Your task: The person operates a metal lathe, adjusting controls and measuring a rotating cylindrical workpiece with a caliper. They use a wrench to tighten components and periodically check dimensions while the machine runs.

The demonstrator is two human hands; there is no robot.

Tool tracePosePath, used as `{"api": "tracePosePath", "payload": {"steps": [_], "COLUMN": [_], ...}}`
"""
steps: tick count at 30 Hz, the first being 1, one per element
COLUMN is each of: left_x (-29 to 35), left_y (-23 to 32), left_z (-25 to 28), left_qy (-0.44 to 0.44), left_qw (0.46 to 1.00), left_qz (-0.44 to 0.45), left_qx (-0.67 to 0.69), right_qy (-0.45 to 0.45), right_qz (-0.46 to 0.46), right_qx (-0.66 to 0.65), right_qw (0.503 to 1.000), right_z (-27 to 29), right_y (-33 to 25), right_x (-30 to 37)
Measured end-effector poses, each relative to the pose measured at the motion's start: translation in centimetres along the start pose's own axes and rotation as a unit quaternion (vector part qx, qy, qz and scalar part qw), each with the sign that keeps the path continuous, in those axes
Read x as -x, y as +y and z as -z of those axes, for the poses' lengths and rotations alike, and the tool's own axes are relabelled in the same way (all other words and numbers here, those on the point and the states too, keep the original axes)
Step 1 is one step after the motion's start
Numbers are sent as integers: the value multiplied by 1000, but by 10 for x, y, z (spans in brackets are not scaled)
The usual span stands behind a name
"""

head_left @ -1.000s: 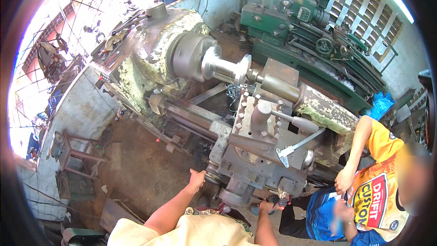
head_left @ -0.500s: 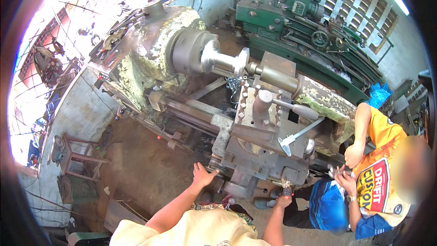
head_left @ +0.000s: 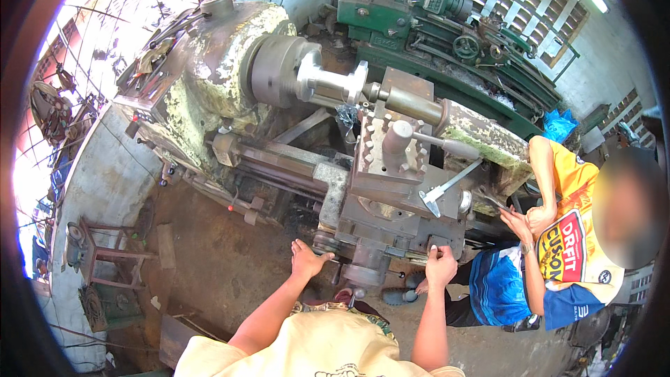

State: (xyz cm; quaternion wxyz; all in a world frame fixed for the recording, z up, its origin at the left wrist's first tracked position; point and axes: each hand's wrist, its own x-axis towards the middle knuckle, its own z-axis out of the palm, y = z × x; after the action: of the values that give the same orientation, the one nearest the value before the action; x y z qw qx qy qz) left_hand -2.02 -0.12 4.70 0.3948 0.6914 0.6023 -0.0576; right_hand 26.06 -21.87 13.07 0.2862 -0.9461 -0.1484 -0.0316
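A bright metal flanged workpiece [head_left: 331, 82] sits between the lathe chuck [head_left: 278, 71] and the tailstock centre [head_left: 377, 92]. My left hand [head_left: 307, 261] is beside the carriage handwheel [head_left: 326, 241], fingers spread and thumb stretched toward its handle, gripping nothing. At the right end of the carriage, my right hand [head_left: 441, 267] is closed, fingertips together over a small dark plate [head_left: 438, 241]; whatever they hold is hidden. A vernier caliper [head_left: 447, 190] lies on the slide beside the tool post [head_left: 396, 141], whose long lever points right.
A co-worker in an orange shirt [head_left: 569, 216] stands close at right, hands together near the tailstock [head_left: 481, 132]. Behind is a green lathe [head_left: 433, 49]. A small stool frame [head_left: 115, 255] stands on the floor at left. Red-tipped levers [head_left: 232, 208] jut from the lathe front.
The brush that was in my right hand no longer shows; that hand has risen onto the carriage end. The chuck and workpiece look less blurred. The view has shifted slightly.
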Motion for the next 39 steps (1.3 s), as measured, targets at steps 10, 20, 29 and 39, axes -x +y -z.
{"api": "tracePosePath", "payload": {"steps": [10,20,29,39], "left_x": [-5,-10,-11,-11], "left_y": [-7,-9,-19,-18], "left_z": [4,9,3,8], "left_qy": [-23,-45,-16,-31], "left_qw": [999,998,999,999], "left_qz": [-8,-5,-29,-37], "left_qx": [-26,-37,-23,-18], "right_qy": [-85,0,-22,-8], "right_qz": [24,-21,-29,-31], "right_qx": [-74,-112,-72,-45], "right_qw": [993,994,997,998], "right_z": [6,-8,-7,-8], "right_y": [7,24,19,22], "right_x": [-18,-21,-22,-22]}}
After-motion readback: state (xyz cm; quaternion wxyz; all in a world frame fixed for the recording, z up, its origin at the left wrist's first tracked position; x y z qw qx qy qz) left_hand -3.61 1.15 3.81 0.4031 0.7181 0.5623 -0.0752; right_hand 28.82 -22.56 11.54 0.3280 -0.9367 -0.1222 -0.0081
